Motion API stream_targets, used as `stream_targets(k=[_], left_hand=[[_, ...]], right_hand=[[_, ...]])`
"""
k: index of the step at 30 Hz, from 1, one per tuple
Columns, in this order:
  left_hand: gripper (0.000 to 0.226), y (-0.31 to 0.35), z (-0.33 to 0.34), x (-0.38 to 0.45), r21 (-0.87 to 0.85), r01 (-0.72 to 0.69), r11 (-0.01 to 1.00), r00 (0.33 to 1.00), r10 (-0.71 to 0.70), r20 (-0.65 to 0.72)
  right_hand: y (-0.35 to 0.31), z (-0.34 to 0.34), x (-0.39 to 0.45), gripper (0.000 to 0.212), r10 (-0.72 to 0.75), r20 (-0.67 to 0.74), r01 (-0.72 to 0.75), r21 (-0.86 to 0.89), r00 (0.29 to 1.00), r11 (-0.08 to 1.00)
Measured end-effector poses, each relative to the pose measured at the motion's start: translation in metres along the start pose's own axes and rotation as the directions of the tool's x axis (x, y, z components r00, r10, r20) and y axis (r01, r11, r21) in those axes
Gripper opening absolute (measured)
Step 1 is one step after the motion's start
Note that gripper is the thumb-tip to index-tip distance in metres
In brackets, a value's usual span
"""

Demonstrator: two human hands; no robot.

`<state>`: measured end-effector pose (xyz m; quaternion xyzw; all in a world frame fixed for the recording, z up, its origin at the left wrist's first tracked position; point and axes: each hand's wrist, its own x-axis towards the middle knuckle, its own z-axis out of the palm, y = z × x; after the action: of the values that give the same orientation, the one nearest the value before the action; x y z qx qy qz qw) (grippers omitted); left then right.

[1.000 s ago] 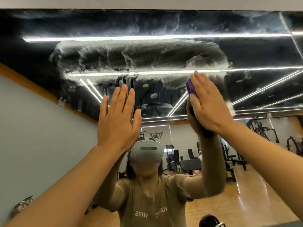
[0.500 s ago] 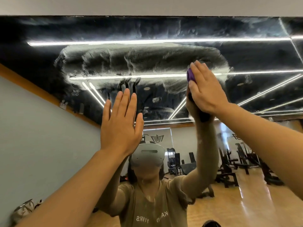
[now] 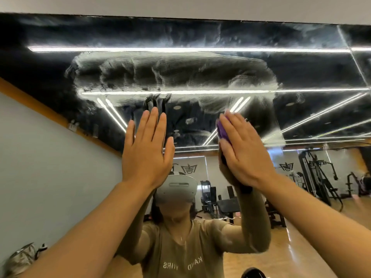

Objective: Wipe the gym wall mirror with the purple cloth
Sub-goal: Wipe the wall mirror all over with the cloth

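Note:
The wall mirror [image 3: 200, 33] fills the view, streaked with a wide band of whitish wet smear [image 3: 170, 77] across its upper part. My right hand [image 3: 245, 149] lies flat with straight fingers and presses the purple cloth [image 3: 223, 131] against the glass just below the right end of the smear. Only a strip of the cloth shows at the hand's left edge. My left hand [image 3: 147, 151] rests flat on the mirror to the left, fingers straight, holding nothing.
The mirror's top edge meets a pale wall strip [image 3: 180, 6]. The glass reflects a person in a headset [image 3: 176, 189], gym machines [image 3: 317, 173] at the right, a wooden floor and ceiling light strips.
My right hand rose with the cloth to the smear's right end, then came back down and slightly left. The left hand stayed flat on the glass.

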<state>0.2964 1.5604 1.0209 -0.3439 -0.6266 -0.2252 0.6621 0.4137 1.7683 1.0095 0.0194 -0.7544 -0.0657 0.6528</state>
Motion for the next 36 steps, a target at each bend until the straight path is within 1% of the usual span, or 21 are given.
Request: stream_targets(k=[2, 4, 7, 10, 14, 17, 20, 23, 25, 27, 29, 33, 35, 36], left_hand=[[0.069, 0.0, 0.0, 0.0, 0.005, 0.0, 1.0, 1.0, 0.0, 0.003], [0.069, 0.0, 0.0, 0.0, 0.008, -0.004, 1.0, 1.0, 0.004, 0.006], [0.068, -0.001, -0.001, -0.001, 0.005, -0.014, 1.0, 1.0, 0.014, 0.007], [0.068, -0.001, -0.001, -0.002, -0.004, -0.016, 1.0, 1.0, 0.016, 0.007], [0.068, -0.002, -0.002, -0.002, 0.004, -0.017, 1.0, 1.0, 0.017, 0.015], [0.068, 0.0, -0.003, -0.003, 0.002, -0.017, 1.0, 1.0, 0.017, 0.021], [0.069, -0.001, -0.004, -0.003, -0.004, -0.02, 1.0, 0.999, 0.02, 0.026], [0.068, -0.002, -0.003, -0.003, -0.007, -0.03, 1.0, 0.999, 0.03, 0.017], [0.067, -0.003, -0.002, -0.003, -0.005, -0.035, 0.999, 0.999, 0.035, 0.01], [0.067, -0.003, -0.002, -0.002, -0.001, -0.036, 0.999, 0.999, 0.036, 0.009], [0.067, -0.003, -0.003, -0.003, 0.003, -0.038, 0.999, 0.999, 0.038, 0.028], [0.068, -0.007, -0.007, -0.005, 0.009, -0.059, 0.998, 0.997, 0.058, 0.055], [0.067, -0.01, -0.009, -0.008, 0.016, -0.084, 0.996, 0.994, 0.082, 0.066], [0.067, -0.012, -0.01, -0.008, 0.017, -0.094, 0.995, 0.993, 0.093, 0.072]], right_hand=[[0.004, -0.005, 0.043, 0.063, 0.052, -0.046, -0.052, -0.011, 0.998, 0.999], [0.009, -0.013, 0.084, 0.06, 0.103, -0.067, -0.104, -0.016, 0.992, 0.994], [0.014, -0.015, 0.104, 0.056, 0.138, -0.068, -0.14, -0.023, 0.988, 0.99], [0.001, -0.007, 0.061, 0.062, 0.106, -0.073, -0.106, -0.005, 0.992, 0.994], [-0.023, 0.009, -0.037, 0.059, 0.018, -0.032, -0.017, 0.036, 0.999, 0.999], [-0.022, 0.013, -0.053, 0.057, -0.033, -0.005, 0.033, 0.009, 0.999, 0.999], [-0.02, 0.008, -0.012, 0.058, -0.053, 0.007, 0.053, -0.022, 0.999, 0.998], [-0.02, 0.004, 0.056, 0.062, -0.015, -0.027, 0.014, -0.048, 1.0, 0.999], [-0.024, 0.001, 0.097, 0.058, 0.02, -0.048, -0.022, -0.037, 0.999, 0.999], [-0.03, 0.003, 0.11, 0.055, 0.058, -0.071, -0.059, -0.014, 0.996, 0.998], [-0.038, 0.01, 0.083, 0.057, 0.067, -0.075, -0.067, 0.003, 0.995, 0.998], [-0.062, 0.026, -0.021, 0.057, 0.023, -0.064, -0.021, 0.024, 0.998, 0.999], [-0.064, 0.031, -0.044, 0.057, -0.008, -0.053, 0.009, 0.016, 0.999, 1.0], [-0.063, 0.031, -0.042, 0.057, -0.03, -0.046, 0.03, 0.006, 0.999, 1.0]])
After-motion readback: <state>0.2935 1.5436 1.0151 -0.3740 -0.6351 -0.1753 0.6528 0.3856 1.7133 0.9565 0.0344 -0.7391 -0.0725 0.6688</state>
